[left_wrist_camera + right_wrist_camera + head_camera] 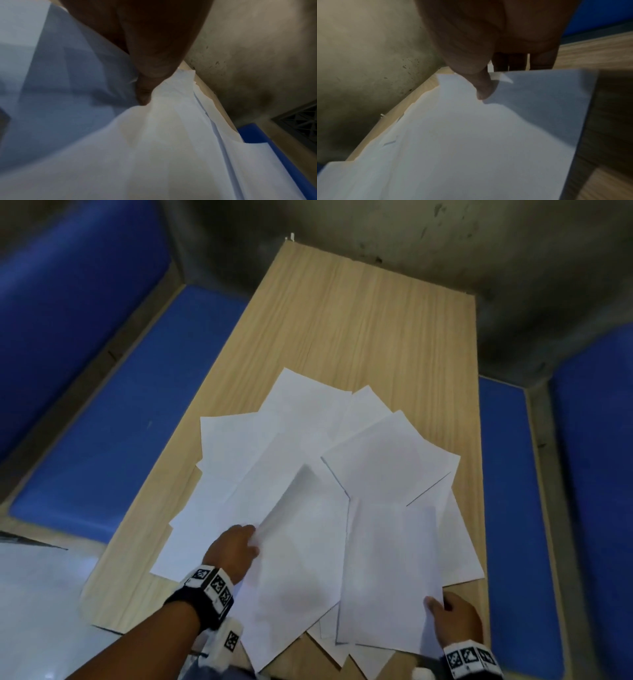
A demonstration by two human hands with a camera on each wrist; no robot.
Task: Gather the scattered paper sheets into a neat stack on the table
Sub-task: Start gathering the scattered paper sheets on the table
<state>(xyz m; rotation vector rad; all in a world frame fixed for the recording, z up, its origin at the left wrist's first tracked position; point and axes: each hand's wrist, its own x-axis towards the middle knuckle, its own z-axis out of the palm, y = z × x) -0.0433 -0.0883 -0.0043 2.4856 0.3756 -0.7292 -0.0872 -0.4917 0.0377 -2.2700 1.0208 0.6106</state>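
Overhead, fanned sheets (308, 474) covered the tabletop (359, 313); wrist views alone showed each grip: left hand (233, 553) and right hand (455, 621) pinched sheet edges.

A light wood-grain bench (359, 330) runs lengthwise away towards a stained, grey concrete wall (445, 237). Blue padded seats (113, 419) with wooden edging flank it on both sides. The light is dim, and a dark patterned grille (302, 121) sits low in the wall.
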